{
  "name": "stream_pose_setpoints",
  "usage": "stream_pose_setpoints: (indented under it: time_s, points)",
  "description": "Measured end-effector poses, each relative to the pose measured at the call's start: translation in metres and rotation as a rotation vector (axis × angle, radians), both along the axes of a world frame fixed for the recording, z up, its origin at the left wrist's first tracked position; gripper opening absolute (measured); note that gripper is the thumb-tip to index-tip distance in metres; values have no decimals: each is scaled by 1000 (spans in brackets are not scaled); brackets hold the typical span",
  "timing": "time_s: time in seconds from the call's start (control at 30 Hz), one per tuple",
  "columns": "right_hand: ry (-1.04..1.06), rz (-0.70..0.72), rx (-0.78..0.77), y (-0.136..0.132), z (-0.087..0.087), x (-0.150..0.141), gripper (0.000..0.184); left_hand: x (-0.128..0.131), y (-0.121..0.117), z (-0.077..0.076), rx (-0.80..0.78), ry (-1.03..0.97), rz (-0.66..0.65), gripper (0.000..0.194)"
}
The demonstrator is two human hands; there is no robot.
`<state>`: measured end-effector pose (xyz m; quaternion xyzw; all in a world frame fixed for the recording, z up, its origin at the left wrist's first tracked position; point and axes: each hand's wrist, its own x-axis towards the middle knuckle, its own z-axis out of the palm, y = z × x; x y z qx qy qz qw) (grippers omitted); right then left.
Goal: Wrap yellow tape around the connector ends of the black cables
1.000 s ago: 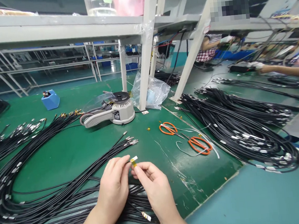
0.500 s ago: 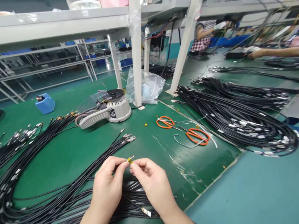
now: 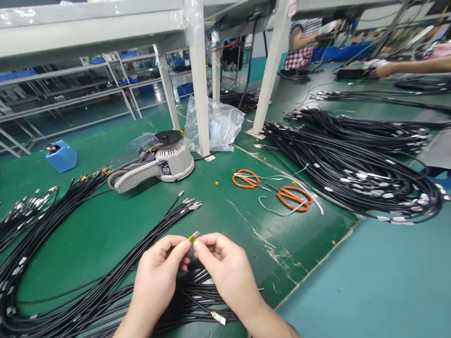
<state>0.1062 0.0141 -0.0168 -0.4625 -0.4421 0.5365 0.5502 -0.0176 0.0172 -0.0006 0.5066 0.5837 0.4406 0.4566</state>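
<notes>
Before me, my left hand pinches a cable end between thumb and forefinger, its small metal tip poking out past the fingers. A bit of yellow tape sits around that end. From the other side, my right hand pinches at the tape, thumb against forefinger, with the fingertips of both hands almost touching. Black cables pass beneath my hands, and one loose cable end with a white label lies between my wrists. Most of the held cable is hidden by my left hand.
A grey tape dispenser stands behind my hands. Two orange-handled scissors lie to the right with white strips. Bundled black cables cover the right side. A blue holder, shelf post and clear bag stand farther back.
The yellow tape lies closer against the cable end, where a flap showed toward my right thumb before. Both hands stay together. The whole view has shifted slightly.
</notes>
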Motion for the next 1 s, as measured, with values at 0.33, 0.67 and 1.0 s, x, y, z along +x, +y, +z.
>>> stream_pose_setpoints:
  time_s: [0.33, 0.67, 1.0]
  points:
    - [-21, 33, -4, 2, -4, -1, 12, 1, 2, 1, -78, -226, -18, 28]
    - [10, 47, 14, -1, 4, -2, 11, 2, 1, -1, -96, -302, 11, 31]
    - [-27, 29, 24, 3, 2, -3, 12, 1, 0, 1, -118, -391, -13, 31]
